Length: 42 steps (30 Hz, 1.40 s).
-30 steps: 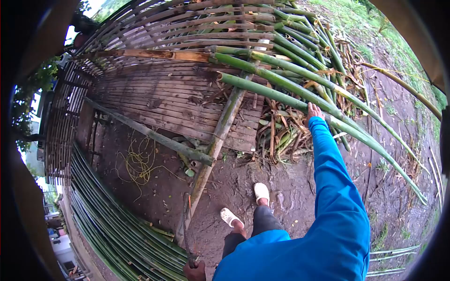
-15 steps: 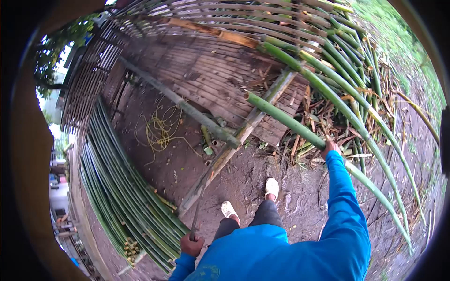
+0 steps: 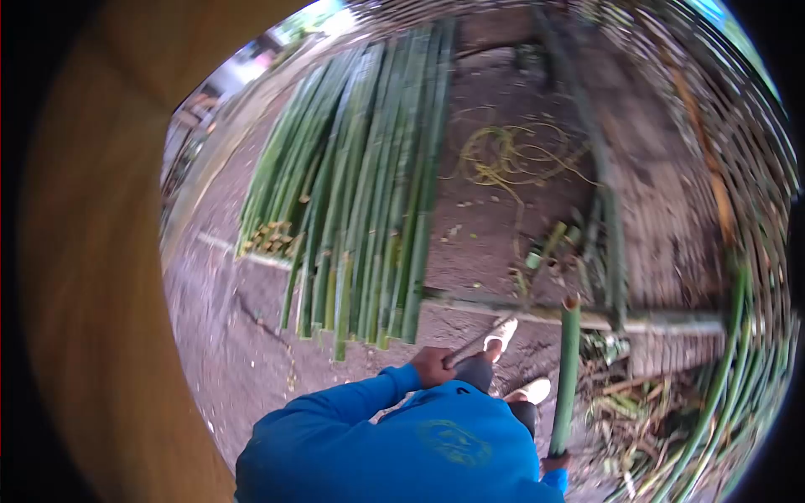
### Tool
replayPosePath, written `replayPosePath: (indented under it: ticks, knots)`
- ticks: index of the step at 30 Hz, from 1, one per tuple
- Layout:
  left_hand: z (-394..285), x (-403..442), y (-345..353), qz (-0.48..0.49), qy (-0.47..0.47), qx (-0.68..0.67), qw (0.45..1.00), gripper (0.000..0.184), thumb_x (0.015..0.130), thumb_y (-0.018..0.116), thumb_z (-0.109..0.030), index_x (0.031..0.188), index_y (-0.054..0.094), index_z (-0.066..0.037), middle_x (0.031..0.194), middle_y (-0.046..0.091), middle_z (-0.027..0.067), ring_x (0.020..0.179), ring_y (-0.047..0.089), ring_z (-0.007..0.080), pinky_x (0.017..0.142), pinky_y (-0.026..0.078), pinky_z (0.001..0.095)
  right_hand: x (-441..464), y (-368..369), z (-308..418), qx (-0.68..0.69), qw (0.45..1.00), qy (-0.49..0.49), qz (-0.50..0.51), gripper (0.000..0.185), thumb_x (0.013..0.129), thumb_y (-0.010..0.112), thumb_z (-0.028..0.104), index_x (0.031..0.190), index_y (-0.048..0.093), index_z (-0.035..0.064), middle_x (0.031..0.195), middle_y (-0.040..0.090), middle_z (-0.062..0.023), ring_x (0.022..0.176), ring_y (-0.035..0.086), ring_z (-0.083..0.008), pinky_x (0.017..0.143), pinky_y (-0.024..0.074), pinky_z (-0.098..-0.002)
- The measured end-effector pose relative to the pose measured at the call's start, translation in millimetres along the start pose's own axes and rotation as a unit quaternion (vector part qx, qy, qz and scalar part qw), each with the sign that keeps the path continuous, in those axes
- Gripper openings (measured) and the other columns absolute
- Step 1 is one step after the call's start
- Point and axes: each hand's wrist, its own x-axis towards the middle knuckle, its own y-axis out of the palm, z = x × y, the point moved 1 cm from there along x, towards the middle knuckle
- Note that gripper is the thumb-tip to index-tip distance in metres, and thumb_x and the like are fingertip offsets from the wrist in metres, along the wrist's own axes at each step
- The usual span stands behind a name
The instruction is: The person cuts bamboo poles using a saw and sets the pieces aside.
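Observation:
My left hand (image 3: 433, 366) is closed on the handle of a long thin blade (image 3: 480, 342), which points up and right past my shoe. Low in the view, my right hand (image 3: 556, 462) grips a thick green bamboo pole (image 3: 566, 386) near the bottom edge. The pole's open cut end points away from me and overlaps a pale pole (image 3: 671, 321) lying crosswise on the ground. The rest of the held pole, beyond my hand, is out of view. Blur hides the fine detail of my fingers.
Many long split green bamboo strips (image 3: 369, 184) lie side by side ahead on the left. Yellow cord (image 3: 503, 159) is coiled on the mud. At the right are a slatted bamboo platform (image 3: 662, 210), bamboo scraps (image 3: 637, 411) and more green poles (image 3: 725, 386).
My view has swung left toward the split strips. My right hand, first resting on the pole, has closed round it and drawn it off the pile. My left hand keeps the blade.

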Motion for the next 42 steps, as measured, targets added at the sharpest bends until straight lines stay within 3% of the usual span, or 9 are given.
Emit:
replayPosePath:
  ticks: [6, 11, 14, 16, 22, 25, 28, 36, 42]
  knots:
    - [31, 31, -34, 0.047, -0.024, -0.040, 0.998, 0.022, 0.065, 0.062, -0.024, 0.068, 0.051, -0.005, 0.063, 0.056, 0.0189, 0.060, 0.056, 0.0385, 0.056, 0.043, 0.0454, 45, -37, 156, -0.094, 0.991, -0.003, 0.099, 0.065, 0.040, 0.083, 0.027, 0.094, 0.060, -0.0006, 0.086, 0.064, -0.0210, 0.084, 0.061, -0.0388, 0.077, 0.0488, -0.0455]
    - [39, 51, -52, 0.013, 0.016, -0.043, 0.999, 0.019, 0.067, 0.061, -0.019, 0.074, 0.055, -0.002, 0.062, 0.056, 0.0184, 0.062, 0.057, 0.0390, 0.055, 0.044, 0.0447, 222, -70, 390, -0.091, 0.900, -0.340, -0.257, 0.058, 0.068, 0.068, 0.026, 0.114, 0.050, -0.0039, 0.091, 0.061, -0.0256, 0.083, 0.060, -0.0393, 0.077, 0.0478, -0.0458]
    - [26, 60, -65, 0.005, 0.050, -0.044, 0.998, 0.016, 0.068, 0.060, -0.014, 0.076, 0.055, -0.002, 0.060, 0.054, 0.0177, 0.059, 0.057, 0.0389, 0.052, 0.043, 0.0440, 269, -153, 526, 0.185, 0.839, -0.326, -0.394, 0.050, 0.075, 0.069, 0.028, 0.114, 0.053, 0.0020, 0.083, 0.062, -0.0092, 0.075, 0.060, -0.0247, 0.069, 0.0476, -0.0384]
    - [25, 63, -66, 0.009, 0.057, -0.033, 0.998, 0.016, 0.069, 0.060, -0.015, 0.076, 0.054, -0.001, 0.059, 0.054, 0.0181, 0.059, 0.057, 0.0389, 0.053, 0.043, 0.0439, 161, -230, 571, 0.284, 0.774, -0.382, -0.418, 0.044, 0.075, 0.073, 0.026, 0.109, 0.056, 0.0054, 0.065, 0.038, 0.0001, 0.058, 0.036, -0.0137, 0.055, 0.0362, -0.0308]
    - [1, 66, -66, 0.055, 0.047, -0.046, 0.996, 0.020, 0.072, 0.061, -0.019, 0.077, 0.054, 0.000, 0.062, 0.055, 0.0200, 0.064, 0.058, 0.0394, 0.057, 0.044, 0.0452, 156, -163, 341, 0.131, 0.892, -0.311, -0.302, 0.077, 0.068, 0.075, 0.023, 0.128, 0.037, -0.0033, 0.127, 0.045, -0.0234, 0.120, 0.042, -0.0349, 0.103, 0.0303, -0.0440]
    - [-15, 65, -51, 0.040, 0.073, -0.069, 0.994, 0.022, 0.072, 0.062, -0.021, 0.079, 0.056, -0.001, 0.063, 0.056, 0.0192, 0.063, 0.058, 0.0380, 0.057, 0.045, 0.0445, 105, -99, 169, -0.108, 0.984, -0.053, -0.132, 0.116, 0.047, 0.082, 0.045, 0.137, 0.023, -0.0012, 0.135, 0.033, -0.0219, 0.128, 0.026, -0.0397, 0.106, 0.0186, -0.0529]
    - [-44, 67, -43, 0.101, 0.006, -0.016, 0.995, 0.022, 0.070, 0.062, -0.023, 0.073, 0.051, -0.004, 0.065, 0.055, 0.0199, 0.063, 0.057, 0.0364, 0.059, 0.045, 0.0430, 21, -85, 80, -0.081, 0.990, 0.033, -0.108, 0.134, 0.031, 0.088, 0.029, 0.142, 0.014, 0.0172, 0.138, 0.030, -0.0163, 0.129, 0.025, -0.0357, 0.109, 0.0219, -0.0438]
    - [-104, 77, 1, 0.133, 0.039, 0.144, 0.980, 0.030, 0.068, 0.063, -0.029, 0.073, 0.056, 0.000, 0.069, 0.058, 0.0229, 0.068, 0.059, 0.0378, 0.062, 0.046, 0.0432, 52, -27, -149, -0.112, 0.962, 0.218, 0.124, 0.076, 0.045, 0.084, 0.035, 0.113, 0.059, 0.0124, 0.118, 0.056, -0.0145, 0.113, 0.050, -0.0291, 0.099, 0.0385, -0.0362]
    - [-106, 91, 12, 0.061, 0.096, 0.199, 0.973, 0.020, 0.071, 0.059, -0.021, 0.073, 0.053, -0.002, 0.061, 0.051, 0.0218, 0.055, 0.049, 0.0358, 0.054, 0.039, 0.0448, 45, -40, -106, -0.121, 0.958, 0.181, 0.189, 0.059, 0.051, 0.082, 0.037, 0.101, 0.066, 0.0082, 0.109, 0.061, -0.0151, 0.103, 0.058, -0.0280, 0.091, 0.0455, -0.0351]
